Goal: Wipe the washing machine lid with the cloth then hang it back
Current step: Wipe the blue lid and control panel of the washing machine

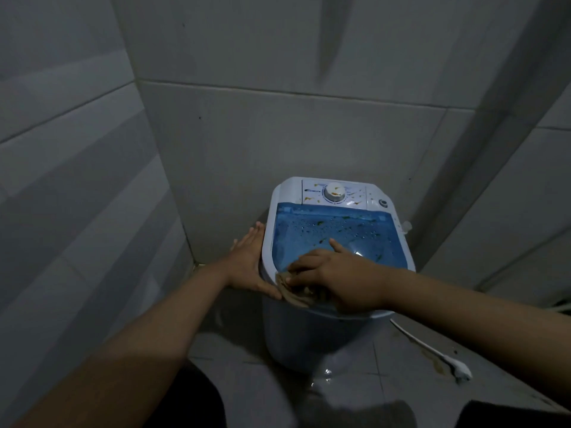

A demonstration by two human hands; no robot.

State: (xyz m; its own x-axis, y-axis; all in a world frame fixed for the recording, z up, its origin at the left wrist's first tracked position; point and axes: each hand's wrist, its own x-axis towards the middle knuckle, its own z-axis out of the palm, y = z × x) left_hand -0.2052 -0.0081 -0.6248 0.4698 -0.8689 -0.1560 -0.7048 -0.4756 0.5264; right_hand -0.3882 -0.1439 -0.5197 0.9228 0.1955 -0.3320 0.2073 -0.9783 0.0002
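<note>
Washing machine: white tub, centre frame, on the tiled floor in a corner. Lid: translucent blue, spotted with droplets and brown flecks. Left hand: I see fingers spread flat against the machine's left side, holding nothing. Right hand: fingers pressing the cloth onto the lid's lower-left edge.
</note>
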